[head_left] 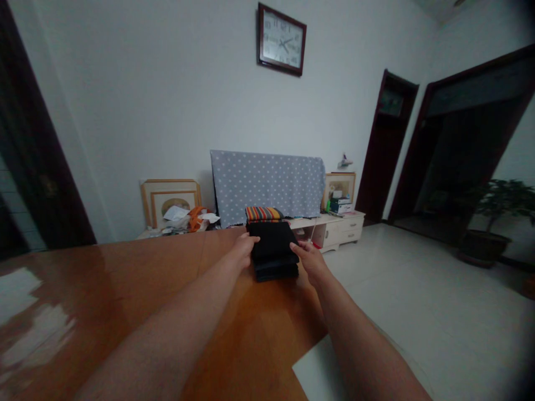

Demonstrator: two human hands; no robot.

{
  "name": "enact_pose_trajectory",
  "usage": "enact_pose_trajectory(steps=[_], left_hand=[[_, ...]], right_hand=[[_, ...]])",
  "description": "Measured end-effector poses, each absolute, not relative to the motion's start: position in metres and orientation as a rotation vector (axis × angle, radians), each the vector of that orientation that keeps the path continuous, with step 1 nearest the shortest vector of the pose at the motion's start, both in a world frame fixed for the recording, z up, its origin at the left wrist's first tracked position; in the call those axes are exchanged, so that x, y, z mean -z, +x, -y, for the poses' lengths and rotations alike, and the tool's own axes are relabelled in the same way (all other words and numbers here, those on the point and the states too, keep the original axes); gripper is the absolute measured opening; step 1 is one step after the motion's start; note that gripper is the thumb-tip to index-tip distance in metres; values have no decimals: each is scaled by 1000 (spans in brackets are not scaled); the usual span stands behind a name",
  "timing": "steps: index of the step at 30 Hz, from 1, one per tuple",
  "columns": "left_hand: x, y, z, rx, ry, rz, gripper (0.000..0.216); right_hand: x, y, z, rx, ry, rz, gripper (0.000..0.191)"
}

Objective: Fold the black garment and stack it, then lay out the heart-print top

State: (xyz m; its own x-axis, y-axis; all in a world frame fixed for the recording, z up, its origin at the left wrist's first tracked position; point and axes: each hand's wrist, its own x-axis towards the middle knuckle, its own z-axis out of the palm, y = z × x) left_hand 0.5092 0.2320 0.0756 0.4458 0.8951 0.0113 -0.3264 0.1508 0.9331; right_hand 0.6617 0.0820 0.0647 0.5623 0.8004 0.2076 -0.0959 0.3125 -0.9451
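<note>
A stack of folded black clothes (273, 250) lies near the far corner of a glossy wooden table (125, 289). Behind the stack sits a folded striped cloth (262, 213) in red, orange and dark bands. My left hand (243, 248) grips the left edge of the top black piece, fingers curled over it. My right hand (308, 258) holds the right edge of the same piece, fingers bent onto the fabric. Both arms stretch forward across the table.
Beyond the table a low white cabinet (340, 228) carries a screen draped in grey dotted cloth (267, 186), picture frames (169, 200) and clutter. A wall clock (281, 40) hangs above. Dark doorways (387, 150) and a potted plant (491, 223) stand to the right over white floor.
</note>
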Motion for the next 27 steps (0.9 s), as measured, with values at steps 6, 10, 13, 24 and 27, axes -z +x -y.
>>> enact_pose_trajectory(steps=[6, 10, 13, 24, 27], left_hand=[[-58, 517, -237, -931, 1096, -763, 27], [-56, 519, -236, -934, 1138, -833, 23], [-58, 519, -236, -958, 1208, -881, 21], [-53, 521, -231, -1045, 1474, -997, 17], [-60, 516, -233, -1122, 1567, -1021, 19]], right_hand=[[-49, 665, -84, -660, -1128, 735, 43], [-47, 666, -83, -649, -1139, 715, 39], [-47, 666, -83, -622, -1144, 711, 39], [-27, 687, -90, -350, -1275, 670, 31], [-24, 690, -92, -304, -1297, 730, 37]])
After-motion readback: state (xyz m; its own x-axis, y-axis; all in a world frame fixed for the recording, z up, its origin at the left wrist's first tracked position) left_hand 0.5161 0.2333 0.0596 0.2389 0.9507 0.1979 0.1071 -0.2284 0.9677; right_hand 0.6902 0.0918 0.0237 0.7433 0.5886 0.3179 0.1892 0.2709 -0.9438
